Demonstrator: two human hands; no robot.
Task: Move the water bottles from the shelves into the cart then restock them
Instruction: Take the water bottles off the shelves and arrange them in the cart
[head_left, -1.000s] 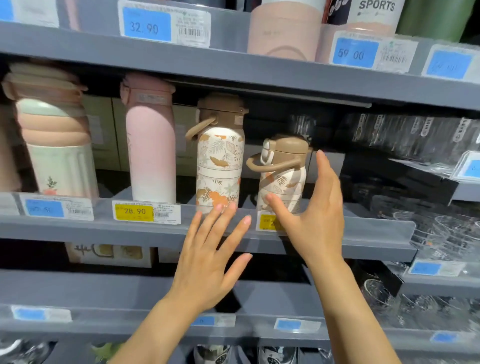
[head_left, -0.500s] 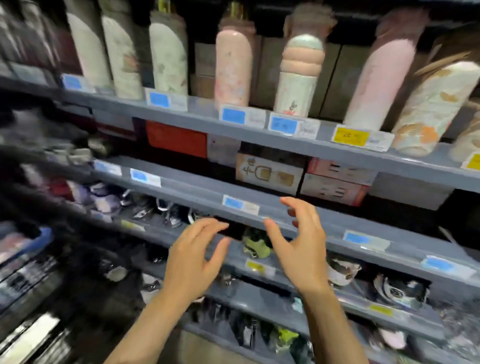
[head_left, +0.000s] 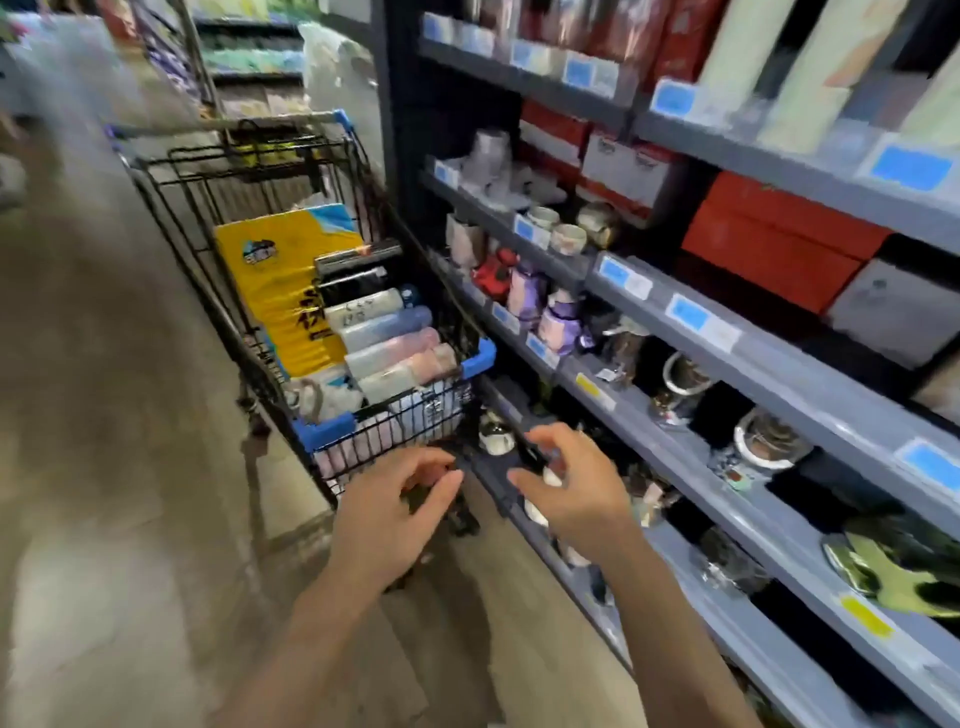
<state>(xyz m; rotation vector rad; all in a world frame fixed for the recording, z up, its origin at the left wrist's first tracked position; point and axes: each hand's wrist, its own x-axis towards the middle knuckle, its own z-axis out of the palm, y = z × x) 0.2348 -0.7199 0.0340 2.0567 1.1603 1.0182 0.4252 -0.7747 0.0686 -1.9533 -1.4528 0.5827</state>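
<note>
Pastel cylindrical water bottles (head_left: 387, 345) lie stacked sideways in black wire cart (head_left: 332, 439), 12 o'clock of both hands. Left hand (head_left: 387, 512), right hand (head_left: 576, 491): fingers loosely curled, empty.

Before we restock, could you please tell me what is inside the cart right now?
The cart holds a row of water bottles lying on their sides beside a yellow package, with dark boxes behind them. Whatever lies beneath is covered.

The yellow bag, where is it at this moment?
In the head view the yellow bag lies in the cart, left of centre, just left of the row of bottles lying on their sides.
</note>
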